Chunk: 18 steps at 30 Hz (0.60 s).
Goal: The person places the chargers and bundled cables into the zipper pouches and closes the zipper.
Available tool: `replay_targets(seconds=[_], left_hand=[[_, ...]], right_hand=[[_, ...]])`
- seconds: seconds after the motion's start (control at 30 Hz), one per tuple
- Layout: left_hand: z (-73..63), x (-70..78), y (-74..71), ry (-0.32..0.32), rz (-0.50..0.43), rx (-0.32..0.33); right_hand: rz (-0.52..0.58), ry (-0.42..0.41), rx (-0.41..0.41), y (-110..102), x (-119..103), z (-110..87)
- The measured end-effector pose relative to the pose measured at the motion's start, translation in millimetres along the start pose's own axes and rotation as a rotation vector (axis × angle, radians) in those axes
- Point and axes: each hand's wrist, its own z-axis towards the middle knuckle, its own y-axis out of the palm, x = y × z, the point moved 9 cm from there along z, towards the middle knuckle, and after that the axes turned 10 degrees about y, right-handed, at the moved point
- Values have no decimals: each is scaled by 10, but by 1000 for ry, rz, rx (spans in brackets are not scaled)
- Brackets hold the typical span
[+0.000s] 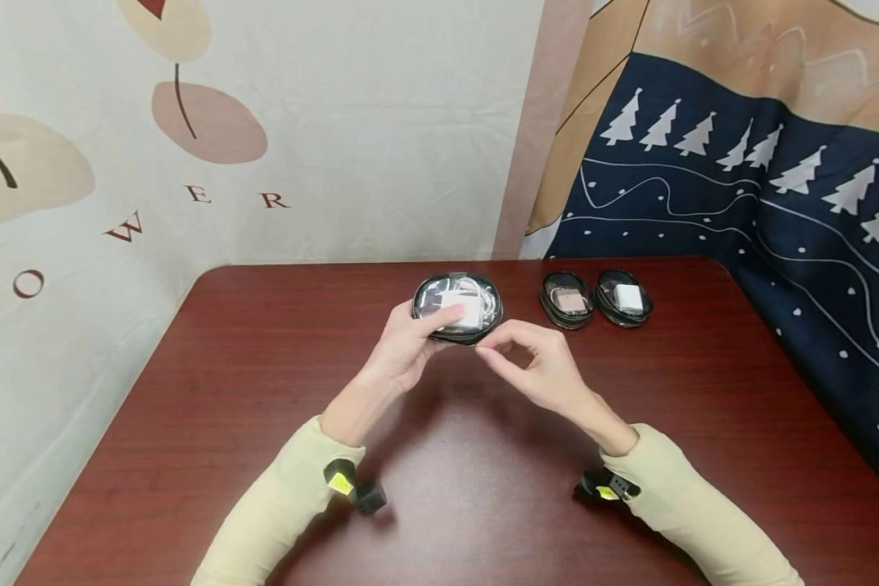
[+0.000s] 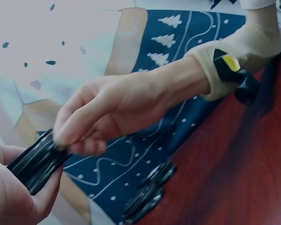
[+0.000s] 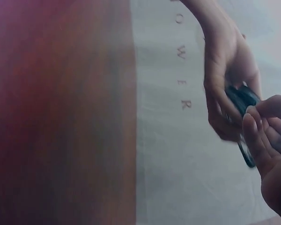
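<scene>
My left hand (image 1: 403, 346) holds up a small oval zip case (image 1: 483, 289) with a see-through top and black trim, thumb across the top. Through the cover show a white charger block and a white cable. Thumb and forefinger of my right hand (image 1: 538, 366) pinch the zipper pull at the case's near right edge; the fingertips mostly hide the pull. In the left wrist view, the black zipper side of the case (image 2: 30, 171) faces the camera, with the right hand (image 2: 112, 105) at its end. The right wrist view shows both hands meeting at the case (image 3: 243, 98).
Two similar zip cases lie side by side at the back right of the dark red table (image 1: 264, 407): one with a pinkish block (image 1: 570, 303), the other with a white block (image 1: 627, 299). Printed cloths hang behind the table and along its right side.
</scene>
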Motion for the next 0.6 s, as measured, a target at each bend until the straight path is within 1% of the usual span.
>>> replay_targets(seconds=[0.13,0.27,0.43,0.53,0.6], left_hand=[[-42,-100,50,-12,-24,21],[-48,-162,71,-22,-55,39],[-23,-161,45,-34,-63,59],[-13,-152,22,-65,-55,61],[-11,-136,22,-89,-46,45]], right_hand=[[-5,-9,10,78,-11,-48],[-24,-3,14,90,9,-42],[11,56,-8,36,82,19],[40,95,-27,-21,133,50],[55,111,-33,-76,153,73]])
